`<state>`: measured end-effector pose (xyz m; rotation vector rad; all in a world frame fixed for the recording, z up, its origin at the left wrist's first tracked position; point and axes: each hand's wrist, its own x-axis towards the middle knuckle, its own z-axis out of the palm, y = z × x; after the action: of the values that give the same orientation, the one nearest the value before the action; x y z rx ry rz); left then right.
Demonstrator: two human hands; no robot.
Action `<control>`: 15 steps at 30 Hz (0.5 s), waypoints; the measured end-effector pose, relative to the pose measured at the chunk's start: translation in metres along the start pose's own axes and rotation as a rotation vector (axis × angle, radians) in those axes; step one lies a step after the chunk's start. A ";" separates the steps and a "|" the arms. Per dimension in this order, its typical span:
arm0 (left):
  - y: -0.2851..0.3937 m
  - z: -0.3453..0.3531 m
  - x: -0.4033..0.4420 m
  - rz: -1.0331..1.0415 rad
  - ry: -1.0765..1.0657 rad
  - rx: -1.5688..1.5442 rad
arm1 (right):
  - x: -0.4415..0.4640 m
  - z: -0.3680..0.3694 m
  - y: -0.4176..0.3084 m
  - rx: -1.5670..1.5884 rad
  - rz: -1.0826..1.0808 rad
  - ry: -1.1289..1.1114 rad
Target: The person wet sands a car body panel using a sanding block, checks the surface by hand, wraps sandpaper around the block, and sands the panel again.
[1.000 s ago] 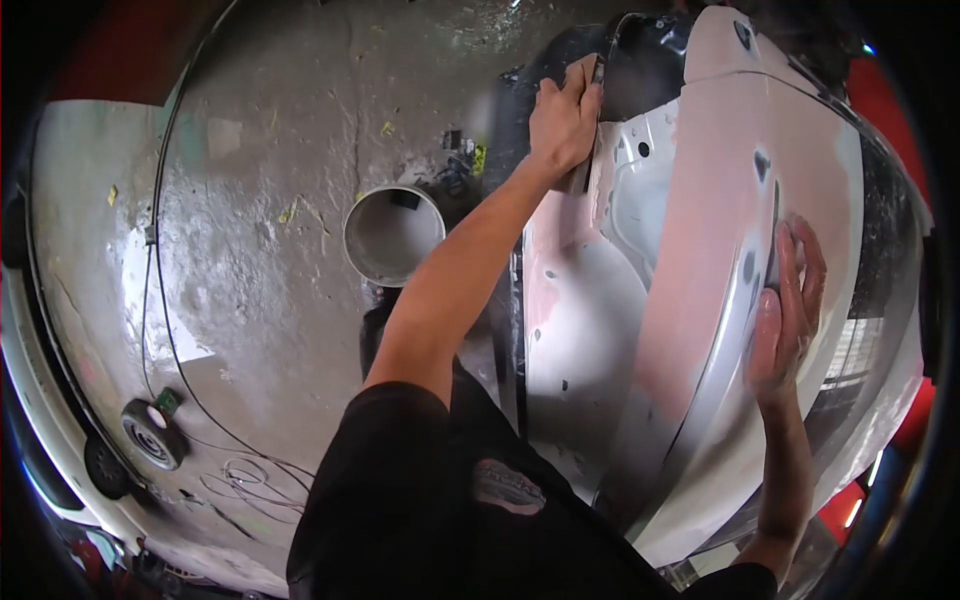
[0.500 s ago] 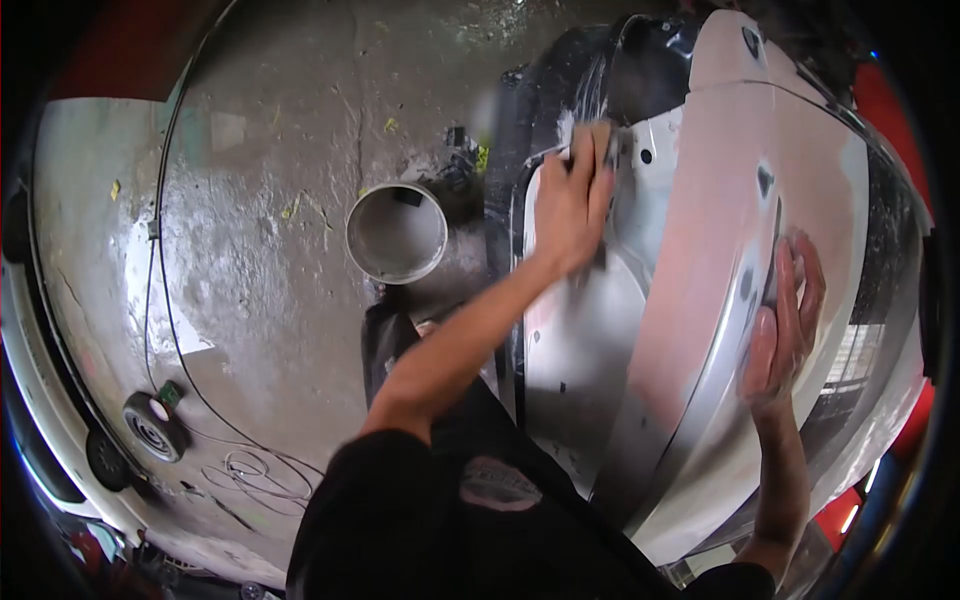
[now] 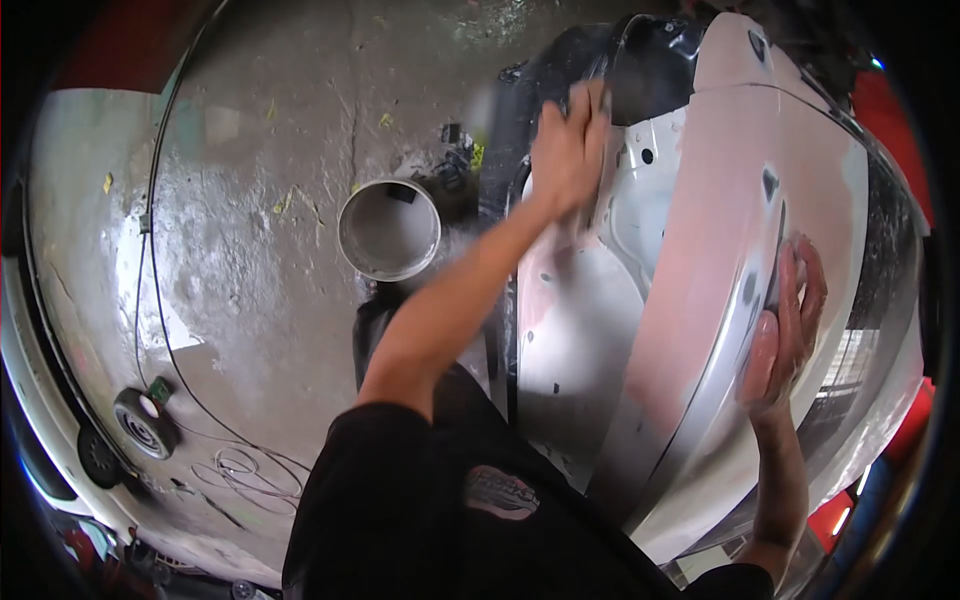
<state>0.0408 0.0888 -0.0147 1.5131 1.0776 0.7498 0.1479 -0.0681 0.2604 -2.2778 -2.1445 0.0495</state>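
My left hand [image 3: 568, 158] reaches over the upper edge of a car body's open recess [image 3: 590, 310], its pale inner metal bare and wet-looking. Its fingers press round a thin grey piece that looks like sandpaper, mostly hidden and smeared by motion. Beside the recess runs a panel edge with pinkish primer [image 3: 690, 250] and dark bare spots. On the curved outer side of that panel, my right hand [image 3: 788, 325] lies with fingers stretched out and thumb apart, holding nothing.
A round bucket [image 3: 435, 245] stands on the wet concrete floor [image 3: 270, 270], left of the car. A dark hose [image 3: 160, 300] and a coiled cable [image 3: 235, 468] lie farther left, near a small wheel [image 3: 143, 425]. Another white vehicle [image 3: 60, 430] lines the left edge.
My left hand has moved upward and slightly left along the recess edge. My right hand stays in place on the panel. The view has shifted a little.
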 end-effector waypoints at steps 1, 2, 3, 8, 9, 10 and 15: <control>-0.008 0.002 0.035 0.007 -0.010 0.014 | 0.000 0.001 0.000 0.001 -0.010 0.002; -0.009 0.003 0.049 0.010 -0.021 0.026 | -0.002 0.000 0.001 0.003 -0.021 -0.002; -0.005 0.001 0.037 0.011 0.008 0.043 | 0.000 0.000 0.003 0.008 -0.032 0.008; -0.001 -0.001 -0.044 0.083 0.062 -0.048 | 0.000 0.006 0.006 0.012 -0.005 0.021; 0.001 -0.001 -0.047 0.053 0.026 -0.048 | -0.002 0.005 0.006 0.019 -0.008 0.012; -0.002 -0.001 -0.028 0.019 -0.007 -0.025 | -0.002 0.004 0.005 0.014 -0.005 -0.004; 0.003 -0.004 -0.009 -0.060 -0.040 0.029 | 0.001 -0.001 0.001 -0.006 -0.024 -0.003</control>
<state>0.0342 0.0825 -0.0104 1.5074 1.1027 0.6629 0.1489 -0.0668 0.2613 -2.2564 -2.1752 0.0461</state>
